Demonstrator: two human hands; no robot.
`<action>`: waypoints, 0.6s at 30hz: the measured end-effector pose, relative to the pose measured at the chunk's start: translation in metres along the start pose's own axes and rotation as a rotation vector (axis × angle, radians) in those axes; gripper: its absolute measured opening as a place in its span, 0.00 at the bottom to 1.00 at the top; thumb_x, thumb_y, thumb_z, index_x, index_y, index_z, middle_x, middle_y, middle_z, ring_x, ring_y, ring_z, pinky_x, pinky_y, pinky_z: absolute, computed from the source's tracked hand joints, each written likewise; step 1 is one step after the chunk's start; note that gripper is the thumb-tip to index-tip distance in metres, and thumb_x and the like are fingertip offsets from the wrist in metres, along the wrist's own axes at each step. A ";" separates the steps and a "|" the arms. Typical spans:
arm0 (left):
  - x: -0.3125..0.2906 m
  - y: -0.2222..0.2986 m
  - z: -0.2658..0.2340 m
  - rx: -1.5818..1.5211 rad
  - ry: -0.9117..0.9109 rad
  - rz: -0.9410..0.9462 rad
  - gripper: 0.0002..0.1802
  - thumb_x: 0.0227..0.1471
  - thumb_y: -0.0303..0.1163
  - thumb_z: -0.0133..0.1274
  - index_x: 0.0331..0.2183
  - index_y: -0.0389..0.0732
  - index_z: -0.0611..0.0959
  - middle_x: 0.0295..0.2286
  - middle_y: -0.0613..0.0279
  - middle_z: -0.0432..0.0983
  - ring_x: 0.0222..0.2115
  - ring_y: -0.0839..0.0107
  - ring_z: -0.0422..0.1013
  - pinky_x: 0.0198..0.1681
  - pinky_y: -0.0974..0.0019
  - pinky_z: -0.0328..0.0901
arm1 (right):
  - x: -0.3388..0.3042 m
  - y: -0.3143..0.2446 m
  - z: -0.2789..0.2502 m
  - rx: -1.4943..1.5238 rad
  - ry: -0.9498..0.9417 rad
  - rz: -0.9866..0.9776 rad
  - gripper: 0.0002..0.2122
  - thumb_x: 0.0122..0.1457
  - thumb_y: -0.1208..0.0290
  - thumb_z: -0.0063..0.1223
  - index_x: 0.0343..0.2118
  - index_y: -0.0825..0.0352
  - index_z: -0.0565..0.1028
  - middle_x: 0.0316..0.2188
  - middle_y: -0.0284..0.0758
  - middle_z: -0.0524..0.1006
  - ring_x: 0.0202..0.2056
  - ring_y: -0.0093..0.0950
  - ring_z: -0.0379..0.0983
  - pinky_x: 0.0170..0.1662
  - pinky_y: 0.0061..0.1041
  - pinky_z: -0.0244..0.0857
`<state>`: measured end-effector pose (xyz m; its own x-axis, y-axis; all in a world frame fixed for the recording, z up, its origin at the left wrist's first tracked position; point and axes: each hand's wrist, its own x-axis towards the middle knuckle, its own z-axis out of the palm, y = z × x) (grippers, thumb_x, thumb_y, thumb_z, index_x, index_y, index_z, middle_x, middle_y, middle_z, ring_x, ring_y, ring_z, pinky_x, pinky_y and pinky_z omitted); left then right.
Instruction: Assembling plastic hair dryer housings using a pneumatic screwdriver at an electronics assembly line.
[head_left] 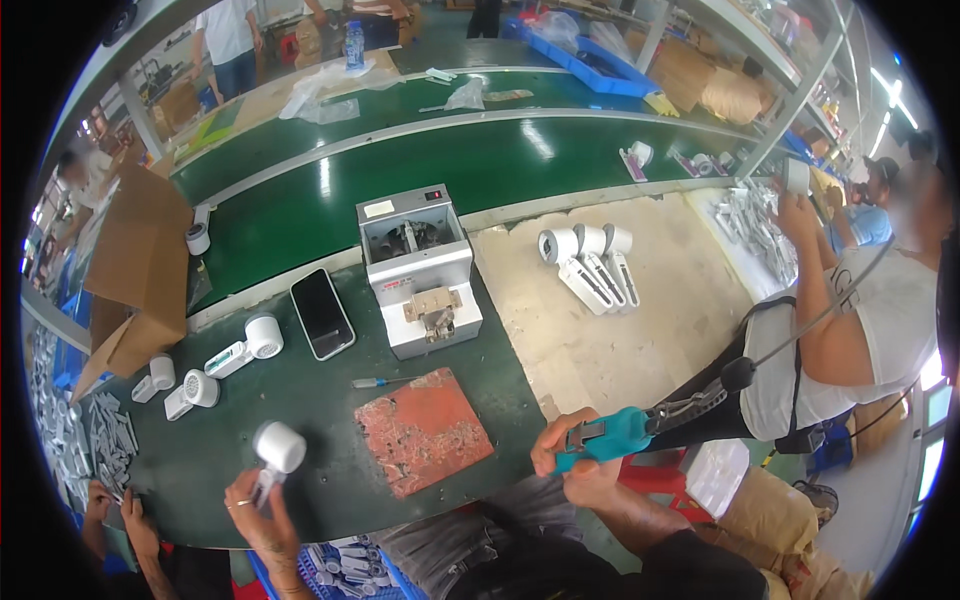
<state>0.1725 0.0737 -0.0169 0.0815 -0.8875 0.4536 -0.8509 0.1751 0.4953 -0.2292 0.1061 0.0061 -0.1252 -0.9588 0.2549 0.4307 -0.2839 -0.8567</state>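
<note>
My left hand (pixel 262 515) is closed round the slim handle of a white handheld device (pixel 280 447) with a drum-shaped head, held just above the dark green bench (pixel 340 500). My right hand (pixel 580 462) grips a teal electric screwdriver (pixel 612 438), hung from a coiled cord, its tip end pointing left. Between the hands lies a worn red-brown pad (pixel 425 432). Behind it stands a grey screw feeder (pixel 418 270) with an open top tray. A small screwdriver (pixel 382 382) rests by the pad's far edge.
A phone (pixel 322 313) lies left of the feeder. Similar white devices (pixel 264 337) sit at left, others (pixel 598 270) on beige board at right. A cardboard box (pixel 140 260) stands far left; a blue crate (pixel 345 570) is below the bench edge. Co-workers' hands (pixel 135 520) show lower left; another person (pixel 850 330) sits right.
</note>
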 end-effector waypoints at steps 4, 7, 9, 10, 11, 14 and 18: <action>-0.010 -0.033 -0.008 0.104 -0.014 -0.055 0.16 0.52 0.21 0.56 0.44 0.34 0.76 0.39 0.47 0.72 0.41 0.48 0.68 0.47 0.52 0.63 | 0.004 0.009 0.007 0.018 -0.049 0.015 0.29 0.55 0.49 0.64 0.44 0.72 0.69 0.26 0.35 0.74 0.29 0.24 0.72 0.34 0.25 0.67; -0.014 -0.036 -0.011 0.086 0.008 -0.090 0.15 0.53 0.21 0.55 0.44 0.34 0.76 0.39 0.48 0.72 0.41 0.49 0.68 0.47 0.52 0.62 | 0.003 0.016 0.015 0.004 -0.086 0.036 0.28 0.56 0.50 0.64 0.45 0.72 0.69 0.27 0.35 0.74 0.30 0.23 0.72 0.34 0.24 0.67; -0.013 -0.039 -0.011 0.089 0.001 -0.080 0.15 0.53 0.21 0.55 0.44 0.34 0.76 0.39 0.48 0.72 0.41 0.49 0.68 0.47 0.51 0.62 | 0.001 0.018 0.021 -0.009 -0.103 0.054 0.28 0.56 0.51 0.64 0.45 0.72 0.69 0.27 0.35 0.74 0.30 0.23 0.72 0.35 0.24 0.67; -0.014 -0.041 -0.012 0.090 -0.003 -0.064 0.15 0.53 0.21 0.55 0.44 0.34 0.76 0.39 0.47 0.72 0.41 0.48 0.68 0.47 0.51 0.62 | 0.000 0.019 0.023 -0.022 -0.120 0.066 0.27 0.56 0.51 0.65 0.45 0.71 0.69 0.27 0.34 0.74 0.30 0.23 0.73 0.35 0.24 0.67; -0.013 -0.043 -0.012 0.088 -0.002 -0.065 0.15 0.53 0.21 0.55 0.44 0.34 0.76 0.39 0.47 0.72 0.41 0.48 0.68 0.47 0.51 0.62 | 0.000 0.020 0.024 -0.025 -0.122 0.066 0.27 0.56 0.51 0.65 0.45 0.71 0.69 0.27 0.34 0.74 0.30 0.23 0.73 0.35 0.24 0.67; -0.011 -0.050 -0.013 0.107 -0.001 -0.038 0.15 0.53 0.21 0.55 0.45 0.33 0.76 0.39 0.47 0.72 0.41 0.48 0.68 0.47 0.51 0.62 | 0.000 0.023 0.030 -0.016 -0.133 0.029 0.26 0.57 0.54 0.65 0.45 0.71 0.69 0.27 0.34 0.74 0.30 0.23 0.72 0.35 0.24 0.67; -0.008 -0.068 -0.022 0.154 -0.025 -0.008 0.16 0.53 0.21 0.55 0.45 0.34 0.75 0.40 0.47 0.72 0.41 0.48 0.68 0.47 0.51 0.62 | 0.000 0.019 0.036 -0.127 -0.100 0.071 0.31 0.55 0.42 0.58 0.42 0.71 0.68 0.25 0.36 0.72 0.26 0.27 0.71 0.30 0.27 0.67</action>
<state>0.2409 0.0787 -0.0381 0.0769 -0.8991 0.4309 -0.9199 0.1027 0.3784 -0.1884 0.1004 0.0061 -0.0063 -0.9733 0.2296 0.3182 -0.2196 -0.9222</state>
